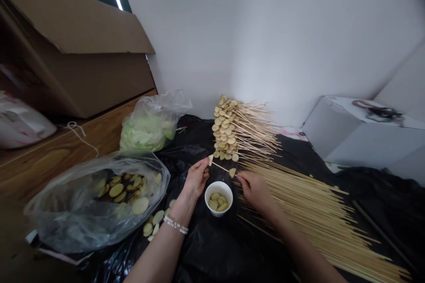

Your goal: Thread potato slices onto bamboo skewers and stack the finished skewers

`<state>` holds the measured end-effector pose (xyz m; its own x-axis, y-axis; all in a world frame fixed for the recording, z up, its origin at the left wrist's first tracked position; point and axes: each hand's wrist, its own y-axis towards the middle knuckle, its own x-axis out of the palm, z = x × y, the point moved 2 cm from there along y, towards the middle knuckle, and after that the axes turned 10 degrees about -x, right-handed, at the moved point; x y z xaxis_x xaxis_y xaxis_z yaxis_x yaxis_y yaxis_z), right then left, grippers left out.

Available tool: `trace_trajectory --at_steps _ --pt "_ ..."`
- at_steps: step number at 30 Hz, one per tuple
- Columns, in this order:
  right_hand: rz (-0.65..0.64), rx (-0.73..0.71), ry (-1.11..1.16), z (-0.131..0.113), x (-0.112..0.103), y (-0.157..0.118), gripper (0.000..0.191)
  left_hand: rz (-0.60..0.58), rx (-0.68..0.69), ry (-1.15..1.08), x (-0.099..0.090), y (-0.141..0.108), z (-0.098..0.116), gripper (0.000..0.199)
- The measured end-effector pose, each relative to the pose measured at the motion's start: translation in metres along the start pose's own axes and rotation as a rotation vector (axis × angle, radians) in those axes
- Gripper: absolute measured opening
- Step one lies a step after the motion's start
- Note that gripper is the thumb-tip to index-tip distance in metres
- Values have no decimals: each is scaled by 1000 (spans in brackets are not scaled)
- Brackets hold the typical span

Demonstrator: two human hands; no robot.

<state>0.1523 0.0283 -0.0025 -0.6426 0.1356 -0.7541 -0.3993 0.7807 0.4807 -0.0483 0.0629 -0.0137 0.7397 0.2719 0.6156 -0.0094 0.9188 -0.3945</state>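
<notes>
My left hand (198,176) pinches a pale potato slice (210,159) at the tip of a bamboo skewer (220,166). Farther down that skewer sits another potato slice (232,172), close to my right hand (255,187), whose fingers are closed on the stick. Below and between the hands stands a white cup (215,213) with several potato slices (218,202) inside. Just beyond my hands lies a pile of skewered potato slices (226,128), their sticks pointing right. Loose slices (158,217) rest beside my left forearm, which partly hides them.
Bare bamboo skewers (308,203) spread across the black plastic sheet (206,247) at right. An open plastic bag (66,216) of potato slices lies at left, with a bag of cut cabbage (148,130) behind. A cardboard box (99,79) and a white box (361,137) flank the area.
</notes>
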Motion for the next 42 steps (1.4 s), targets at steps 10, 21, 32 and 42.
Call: trace_trajectory --at_steps 10,21,32,42 --pt "43 -47 -79 -4 1 -3 27 16 51 91 2 -2 -1 37" --pt "-22 -24 -1 -6 4 -1 27 -12 56 160 3 -4 -1 36" --pt "-42 -29 12 -9 5 -2 25 -5 80 228 4 -5 -1 36" --pt "12 -18 16 -8 5 -3 27 -21 66 278 7 -8 -2 38"
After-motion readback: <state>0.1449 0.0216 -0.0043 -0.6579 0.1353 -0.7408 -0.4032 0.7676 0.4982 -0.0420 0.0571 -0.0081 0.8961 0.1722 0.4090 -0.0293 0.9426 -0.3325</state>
